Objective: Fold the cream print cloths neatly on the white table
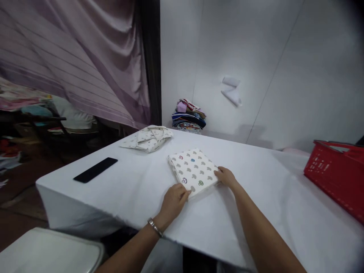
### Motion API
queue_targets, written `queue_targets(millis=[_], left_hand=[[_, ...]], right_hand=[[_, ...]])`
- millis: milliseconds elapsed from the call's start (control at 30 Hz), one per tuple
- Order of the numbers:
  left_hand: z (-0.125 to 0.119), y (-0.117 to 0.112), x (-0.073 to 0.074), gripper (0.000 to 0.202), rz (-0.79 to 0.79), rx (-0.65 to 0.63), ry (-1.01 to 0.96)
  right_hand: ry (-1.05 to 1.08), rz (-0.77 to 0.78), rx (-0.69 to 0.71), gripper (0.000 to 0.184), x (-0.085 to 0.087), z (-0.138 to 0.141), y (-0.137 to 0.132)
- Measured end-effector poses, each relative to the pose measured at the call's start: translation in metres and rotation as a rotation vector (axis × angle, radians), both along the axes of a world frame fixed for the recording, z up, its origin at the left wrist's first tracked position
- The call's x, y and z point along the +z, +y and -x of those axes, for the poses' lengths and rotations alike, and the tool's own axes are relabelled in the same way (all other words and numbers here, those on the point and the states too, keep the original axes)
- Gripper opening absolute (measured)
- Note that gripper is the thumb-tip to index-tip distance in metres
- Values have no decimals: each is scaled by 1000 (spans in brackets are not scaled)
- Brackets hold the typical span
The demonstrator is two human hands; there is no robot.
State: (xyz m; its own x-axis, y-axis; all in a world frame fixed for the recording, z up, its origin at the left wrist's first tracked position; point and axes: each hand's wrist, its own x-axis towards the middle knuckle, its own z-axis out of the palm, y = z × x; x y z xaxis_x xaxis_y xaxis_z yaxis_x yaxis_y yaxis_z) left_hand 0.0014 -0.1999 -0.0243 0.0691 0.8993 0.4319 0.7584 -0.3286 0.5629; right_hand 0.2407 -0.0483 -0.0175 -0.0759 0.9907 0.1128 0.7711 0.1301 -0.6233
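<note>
A folded white cloth with small grey and coloured mushroom prints [193, 170] lies flat on the white table [136, 189]. My left hand [174, 199], with a bracelet on its wrist, pinches the cloth's near corner with curled fingers. My right hand [225, 176] grips the cloth's right corner, fingers closed on the edge. A second, loosely folded white printed cloth [148, 138] lies further back on the table, away from both hands.
A black phone [95, 169] lies at the table's left. A red plastic basket [337, 172] stands at the right edge. A pile of folded clothes [188, 116] sits by the wall behind. A white chair seat [48, 252] is at the lower left.
</note>
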Motion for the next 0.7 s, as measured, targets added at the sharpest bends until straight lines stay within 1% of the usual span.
queue_targets(millis=[33, 133, 267, 333, 433, 567, 633, 700], left_hand=[[0, 2, 0, 35, 31, 22, -43], [0, 7, 1, 32, 120, 124, -133], [2, 13, 4, 22, 206, 299, -156], [2, 14, 4, 23, 238, 338, -178], [1, 17, 1, 44, 237, 304, -225], [3, 23, -10, 60, 175, 256, -318], [7, 26, -15, 66, 173, 237, -354], [11, 26, -17, 69, 228, 225, -389]], right_hand=[[12, 39, -2, 44, -2, -2, 4], [73, 67, -16, 54, -11, -7, 10], [154, 93, -32, 63, -18, -10, 11], [146, 109, -21, 66, -18, -11, 10], [167, 164, -11, 71, -13, -11, 8], [267, 286, -37, 73, -1, -15, -1], [299, 334, -43, 71, 7, -20, -11], [297, 368, -34, 73, 13, -27, -27]])
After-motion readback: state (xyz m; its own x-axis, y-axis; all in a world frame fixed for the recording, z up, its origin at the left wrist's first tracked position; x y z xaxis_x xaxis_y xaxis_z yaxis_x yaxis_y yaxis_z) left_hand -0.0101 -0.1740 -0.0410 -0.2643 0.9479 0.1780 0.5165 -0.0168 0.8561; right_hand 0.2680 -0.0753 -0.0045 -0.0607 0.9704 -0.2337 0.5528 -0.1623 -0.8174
